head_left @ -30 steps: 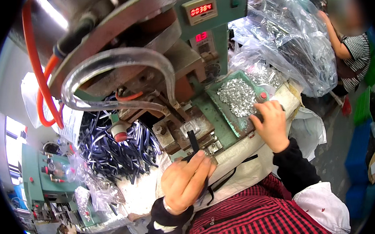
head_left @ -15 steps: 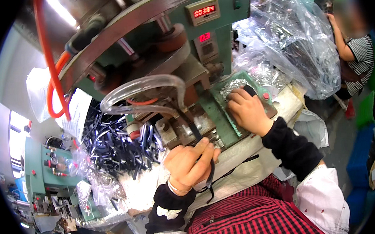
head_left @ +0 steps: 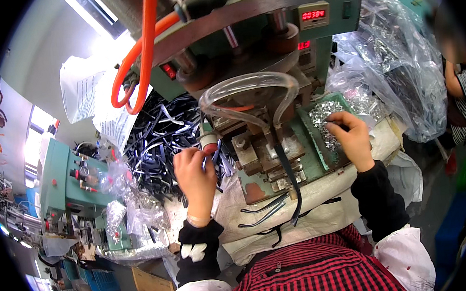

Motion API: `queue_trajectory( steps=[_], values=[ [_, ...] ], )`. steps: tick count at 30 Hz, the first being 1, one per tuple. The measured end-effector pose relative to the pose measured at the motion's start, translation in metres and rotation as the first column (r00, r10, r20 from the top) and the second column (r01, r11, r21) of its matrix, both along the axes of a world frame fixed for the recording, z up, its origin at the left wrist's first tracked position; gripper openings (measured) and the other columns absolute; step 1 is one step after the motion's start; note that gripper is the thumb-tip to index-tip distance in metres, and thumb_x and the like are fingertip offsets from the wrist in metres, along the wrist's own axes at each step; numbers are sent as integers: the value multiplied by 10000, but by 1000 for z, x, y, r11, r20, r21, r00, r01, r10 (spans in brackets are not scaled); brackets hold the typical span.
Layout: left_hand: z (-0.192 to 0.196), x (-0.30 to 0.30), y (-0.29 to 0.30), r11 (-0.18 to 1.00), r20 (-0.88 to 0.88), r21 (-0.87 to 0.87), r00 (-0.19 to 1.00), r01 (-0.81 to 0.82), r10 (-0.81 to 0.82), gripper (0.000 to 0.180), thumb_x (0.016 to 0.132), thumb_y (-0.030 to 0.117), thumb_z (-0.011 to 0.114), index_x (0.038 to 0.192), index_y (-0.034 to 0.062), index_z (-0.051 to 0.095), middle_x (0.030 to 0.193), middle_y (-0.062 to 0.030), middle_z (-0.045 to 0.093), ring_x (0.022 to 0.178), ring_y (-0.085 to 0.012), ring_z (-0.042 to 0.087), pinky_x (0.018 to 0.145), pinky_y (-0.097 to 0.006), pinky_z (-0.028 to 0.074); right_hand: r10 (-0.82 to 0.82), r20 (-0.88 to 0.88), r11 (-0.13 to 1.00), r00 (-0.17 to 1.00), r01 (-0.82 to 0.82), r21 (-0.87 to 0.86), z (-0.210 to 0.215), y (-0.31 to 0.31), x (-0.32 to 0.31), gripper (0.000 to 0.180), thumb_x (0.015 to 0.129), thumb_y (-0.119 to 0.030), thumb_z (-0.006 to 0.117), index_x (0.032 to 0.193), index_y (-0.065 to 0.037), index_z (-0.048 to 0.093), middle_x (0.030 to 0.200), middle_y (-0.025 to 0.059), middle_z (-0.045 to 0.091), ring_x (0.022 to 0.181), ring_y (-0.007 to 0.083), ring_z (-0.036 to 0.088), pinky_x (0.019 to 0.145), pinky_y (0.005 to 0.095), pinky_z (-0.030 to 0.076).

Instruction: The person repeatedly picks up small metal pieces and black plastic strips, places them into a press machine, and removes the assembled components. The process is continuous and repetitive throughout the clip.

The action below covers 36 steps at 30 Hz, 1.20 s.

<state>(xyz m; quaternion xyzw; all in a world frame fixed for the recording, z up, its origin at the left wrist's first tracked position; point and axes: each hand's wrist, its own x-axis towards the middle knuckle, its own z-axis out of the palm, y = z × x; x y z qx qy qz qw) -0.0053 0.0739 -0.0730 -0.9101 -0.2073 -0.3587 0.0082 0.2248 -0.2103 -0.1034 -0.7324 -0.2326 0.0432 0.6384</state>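
My left hand [head_left: 195, 180] is at the red push button [head_left: 209, 147] on the press, its fingers bent over the button's side and the thumb apart; it holds nothing. A black eyeglass temple [head_left: 289, 182] sticks out of the press's fixture [head_left: 283, 156], its curved end hanging over the front edge, with no hand on it. My right hand [head_left: 356, 140] reaches into the green tray [head_left: 313, 143], thumb and forefinger pinched at the small silver metal pieces [head_left: 324, 113]. Whether a piece is between the fingertips is too small to tell.
Several more temples [head_left: 266, 213] lie on the cloth-covered front edge. A heap of dark temples [head_left: 160, 134] fills the left side. A clear tube [head_left: 248, 83] arches over the fixture. A plastic bag [head_left: 393, 66] stands at right, beside another person [head_left: 456, 89].
My left hand has let go of the black temple, which stays in the fixture, and moved left to the red button. My right hand remains at the tray. The view has shifted.
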Motion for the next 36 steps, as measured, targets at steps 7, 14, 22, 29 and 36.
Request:
queue_trajectory(
  steps=[7, 14, 22, 29, 36],
  values=[
    [-96, -2, 46, 977, -64, -21, 976, -211, 209, 87, 784, 123, 718, 770, 38, 705, 939, -123, 678, 900, -339, 628, 732, -444, 517, -34, 722, 854, 692, 395, -338, -17, -13, -6, 131, 785, -46, 745, 914, -51, 718, 1137, 166, 662, 1137, 386, 597, 916, 468, 492],
    [-78, -52, 79, 594, 323, -789, 929, 158, 182, 386, 991, 36, 606, 1374, 23, 557, 807, -59, 748, 589, -48, 562, 553, -197, 405, 4, 659, 865, 752, 328, -380, -43, -27, 10, 155, 780, -107, 780, 895, -46, 695, 1204, 152, 644, 1226, 368, 571, 871, 445, 512],
    [-23, -46, -8, 556, 479, -779, 847, 289, 230, 178, 1039, 81, 595, 1141, -27, 693, 1053, -73, 711, 847, -64, 625, 686, -183, 457, 52, 701, 822, 711, 368, -434, -21, 1, 7, 134, 793, -97, 756, 898, -42, 694, 1052, 105, 694, 1113, 320, 627, 835, 427, 524],
    [97, -14, -96, 642, 610, -272, 644, 717, -462, 25, 874, -14, 725, 863, -11, 703, 885, -107, 735, 740, -223, 685, 677, -311, 540, -90, 729, 910, 679, 353, -216, -26, 0, 19, 121, 851, -18, 687, 957, -34, 744, 963, 115, 740, 937, 324, 684, 808, 409, 530],
    [68, -34, -114, 148, 462, -731, 643, 666, -611, 84, 824, -30, 775, 788, -24, 699, 876, -170, 760, 769, -291, 746, 680, -359, 592, -131, -71, 977, 989, 141, 159, -13, -11, -13, 109, 942, -57, 717, 1028, 10, 719, 859, 3, 693, 810, 66, 611, 720, 229, 470]
  ],
)
